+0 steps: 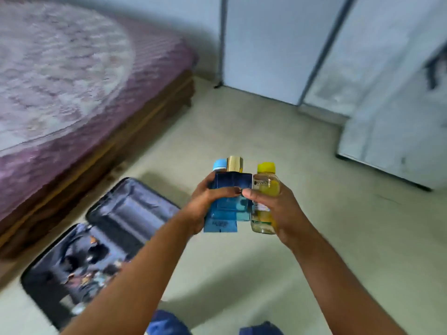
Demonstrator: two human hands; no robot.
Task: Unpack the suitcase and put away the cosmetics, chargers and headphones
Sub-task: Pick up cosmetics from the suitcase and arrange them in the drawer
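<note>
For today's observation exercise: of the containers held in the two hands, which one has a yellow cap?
The clear Garnier bottle in the right hand. The left hand holds blue boxes, one item gold-capped, one light-blue-capped.

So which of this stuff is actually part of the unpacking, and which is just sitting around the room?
Part of the job:
- open suitcase on the floor, things still inside
- blue boxes, gripped by the left hand
- yellow-capped bottle, held by the right hand
- blue-capped and gold-capped items behind the boxes

Just around:
- bed with its purple cover
- pale wardrobe

Both hands (242,209) hold cosmetics (232,201) above suitcase (101,238).
</note>
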